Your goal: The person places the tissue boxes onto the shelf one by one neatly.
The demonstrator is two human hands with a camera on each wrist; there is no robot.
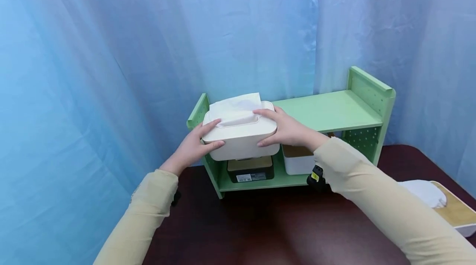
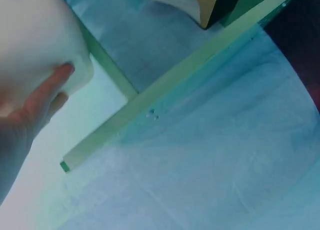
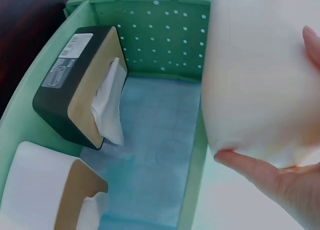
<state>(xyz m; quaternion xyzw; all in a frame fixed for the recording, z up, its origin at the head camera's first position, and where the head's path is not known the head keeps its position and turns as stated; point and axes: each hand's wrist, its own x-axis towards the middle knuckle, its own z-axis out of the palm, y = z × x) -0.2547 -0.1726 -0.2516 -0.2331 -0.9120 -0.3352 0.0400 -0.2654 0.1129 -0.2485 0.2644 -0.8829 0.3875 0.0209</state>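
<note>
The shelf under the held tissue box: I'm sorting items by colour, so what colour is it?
Light green shelf, clearest in the head view.

Staged recording set, not lived-in room — blue curtain [image 1: 111,50] draped behind fingers [image 1: 212,124], green shelf [image 1: 334,110] under them, dark table [image 1: 267,223] nearer.

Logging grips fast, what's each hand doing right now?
Left hand: grips the left end of the white tissue box.
Right hand: grips the box's right end, at the green shelf's top level.
</note>
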